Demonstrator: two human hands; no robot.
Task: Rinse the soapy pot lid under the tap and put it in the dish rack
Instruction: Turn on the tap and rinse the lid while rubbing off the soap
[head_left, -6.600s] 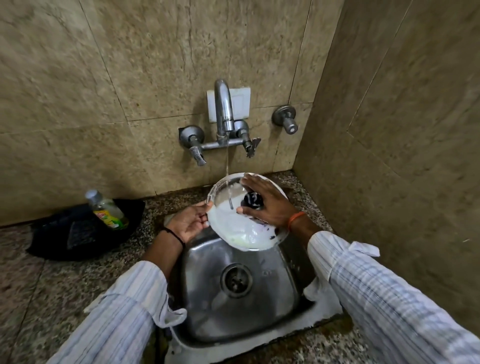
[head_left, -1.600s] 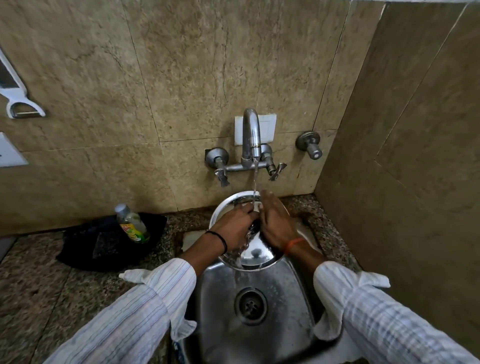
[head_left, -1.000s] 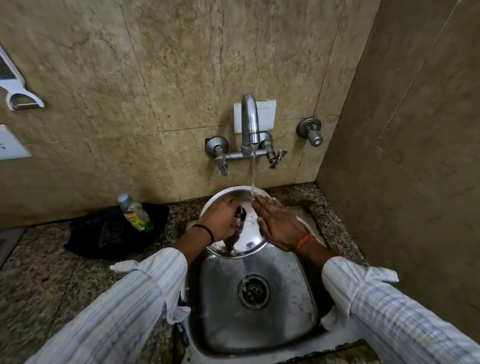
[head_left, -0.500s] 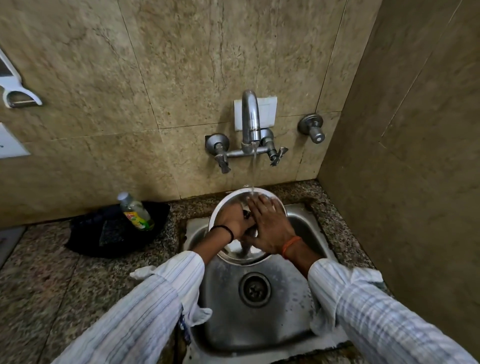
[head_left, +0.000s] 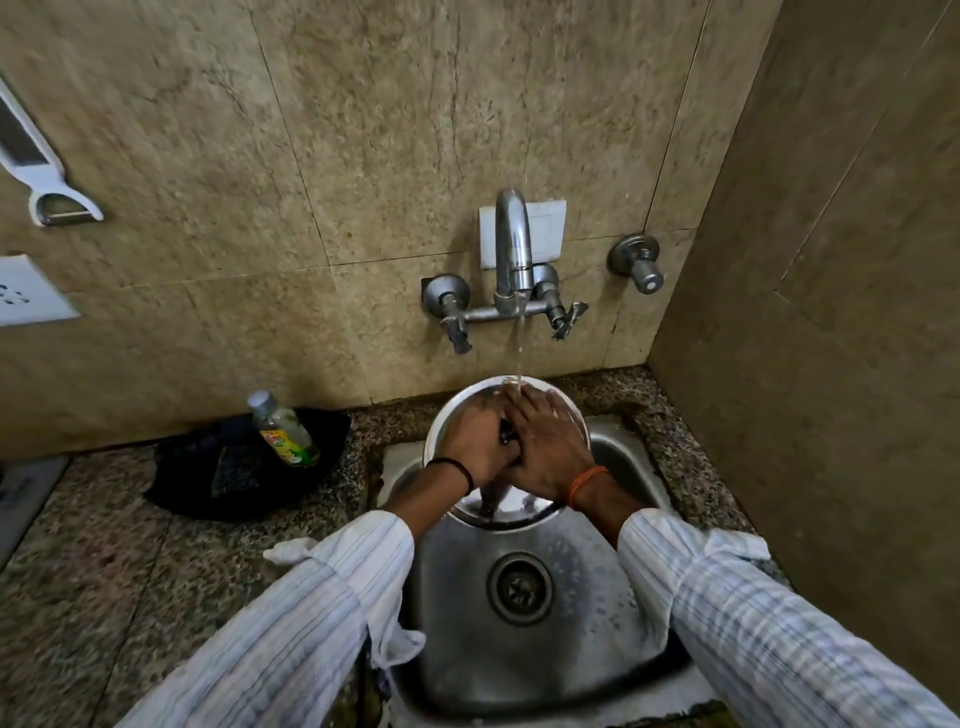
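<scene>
The round steel pot lid (head_left: 519, 506) is held tilted over the back of the sink, under the running tap (head_left: 511, 249). A thin stream of water falls onto its upper rim. My left hand (head_left: 475, 447) grips the lid's black knob at its middle. My right hand (head_left: 545, 447) lies flat on the lid's surface beside the knob, fingers spread under the water. The lid's steel shows bare, with no foam visible. No dish rack is in view.
The steel sink (head_left: 519, 649) with its drain (head_left: 519, 587) lies below the lid. On the granite counter at the left, a black tray (head_left: 208, 478) holds a dish soap bottle (head_left: 283, 428) and a scrub pad. A tiled wall closes in on the right.
The soapy white film seen on the lid earlier is gone. My right hand has slid across the lid's surface toward the knob, under the stream. My left hand keeps its grip on the knob.
</scene>
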